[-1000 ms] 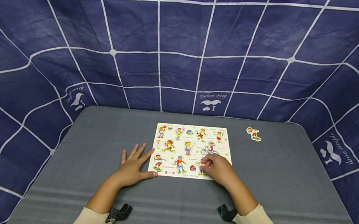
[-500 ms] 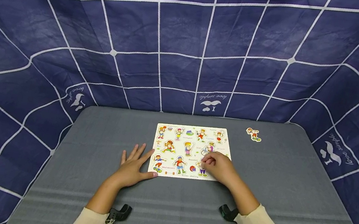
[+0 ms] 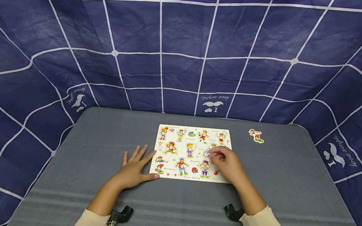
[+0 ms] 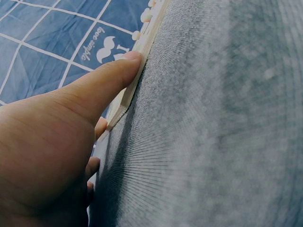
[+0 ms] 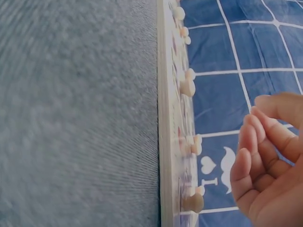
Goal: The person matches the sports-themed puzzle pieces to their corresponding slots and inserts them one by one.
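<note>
A wooden knob puzzle board (image 3: 180,149) with sports figures lies on the grey cloth. My left hand (image 3: 133,171) has its fingers spread at the board's left side. In the left wrist view, its thumb (image 4: 116,71) rests against the board's edge. Over the right part of the board hovers my right hand (image 3: 227,165), covering some of the cyclist piece (image 3: 206,153). Its fingers (image 5: 241,168) are loosely bent with nothing between them in the right wrist view. The purple-clad baseball piece (image 3: 204,171) sits in the lower right of the board, just left of that hand.
A loose skateboarder-like puzzle piece (image 3: 256,136) lies on the cloth, right of the board's far corner. Small wooden knobs (image 5: 188,87) stand up from the board. Blue checked fabric (image 3: 187,30) hangs behind and along both sides of the table (image 3: 171,215).
My right hand has let go of the baseball piece's knob and moved up and to the right, uncovering that piece. The left hand has stayed in place.
</note>
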A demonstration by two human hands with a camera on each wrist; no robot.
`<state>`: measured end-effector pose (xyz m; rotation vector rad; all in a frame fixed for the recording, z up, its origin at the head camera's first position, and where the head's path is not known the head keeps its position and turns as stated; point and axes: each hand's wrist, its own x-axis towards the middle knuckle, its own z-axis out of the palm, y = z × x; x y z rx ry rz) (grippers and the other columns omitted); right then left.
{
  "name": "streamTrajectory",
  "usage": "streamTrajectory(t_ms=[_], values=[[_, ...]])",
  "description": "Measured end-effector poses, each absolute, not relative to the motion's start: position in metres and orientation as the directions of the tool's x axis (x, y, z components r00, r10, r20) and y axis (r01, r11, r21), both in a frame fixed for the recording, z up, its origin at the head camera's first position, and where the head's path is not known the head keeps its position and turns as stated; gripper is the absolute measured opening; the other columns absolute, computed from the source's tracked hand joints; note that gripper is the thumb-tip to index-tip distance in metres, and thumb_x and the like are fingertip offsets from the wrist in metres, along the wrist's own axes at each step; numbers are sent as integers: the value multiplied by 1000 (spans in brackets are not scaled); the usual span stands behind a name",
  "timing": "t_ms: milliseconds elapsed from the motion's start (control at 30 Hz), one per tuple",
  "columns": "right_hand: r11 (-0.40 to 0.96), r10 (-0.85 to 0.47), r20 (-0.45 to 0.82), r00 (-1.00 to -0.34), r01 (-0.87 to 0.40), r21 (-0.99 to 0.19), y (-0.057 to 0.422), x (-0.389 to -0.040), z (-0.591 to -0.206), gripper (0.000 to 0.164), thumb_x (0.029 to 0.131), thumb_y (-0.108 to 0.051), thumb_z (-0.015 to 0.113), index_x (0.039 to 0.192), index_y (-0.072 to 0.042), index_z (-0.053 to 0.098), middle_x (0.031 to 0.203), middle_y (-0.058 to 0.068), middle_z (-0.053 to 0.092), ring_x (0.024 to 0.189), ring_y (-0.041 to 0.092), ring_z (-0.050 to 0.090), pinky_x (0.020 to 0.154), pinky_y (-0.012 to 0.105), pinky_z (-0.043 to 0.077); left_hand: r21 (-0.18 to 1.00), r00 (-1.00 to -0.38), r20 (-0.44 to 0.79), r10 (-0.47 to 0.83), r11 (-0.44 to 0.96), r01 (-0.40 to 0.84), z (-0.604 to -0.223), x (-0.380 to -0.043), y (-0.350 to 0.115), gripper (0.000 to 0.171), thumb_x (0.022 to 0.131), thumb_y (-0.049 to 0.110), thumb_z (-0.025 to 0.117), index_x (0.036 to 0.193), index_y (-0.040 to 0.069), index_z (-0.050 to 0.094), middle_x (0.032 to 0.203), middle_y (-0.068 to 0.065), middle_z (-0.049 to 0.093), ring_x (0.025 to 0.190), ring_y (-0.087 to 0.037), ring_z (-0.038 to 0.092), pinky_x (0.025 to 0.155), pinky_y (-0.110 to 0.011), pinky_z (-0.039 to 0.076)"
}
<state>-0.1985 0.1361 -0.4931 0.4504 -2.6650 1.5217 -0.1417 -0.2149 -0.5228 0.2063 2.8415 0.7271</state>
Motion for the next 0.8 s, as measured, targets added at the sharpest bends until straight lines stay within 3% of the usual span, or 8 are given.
streamTrajectory(t_ms=[333,800], values=[[347,-184,227,-956,-279,-895,144,-205,-489,16,94,-5,69,108,1,73,98,19,72,77,3,57,69,14,48,476,-971,-159,176,876,81,-522,-140,-217,98,82,72,68,161,33,26,172,-8,8,160,-36,-4,120,-68,-13],[306,-95,192,-977,-212,-928,163,-210,-480,25,97,-11,67,116,4,70,105,23,71,78,-3,58,69,11,48,487,-970,-153,187,869,90,-522,-140,-215,97,83,72,67,161,32,27,172,-7,7,159,-36,-5,119,-70,-13]])
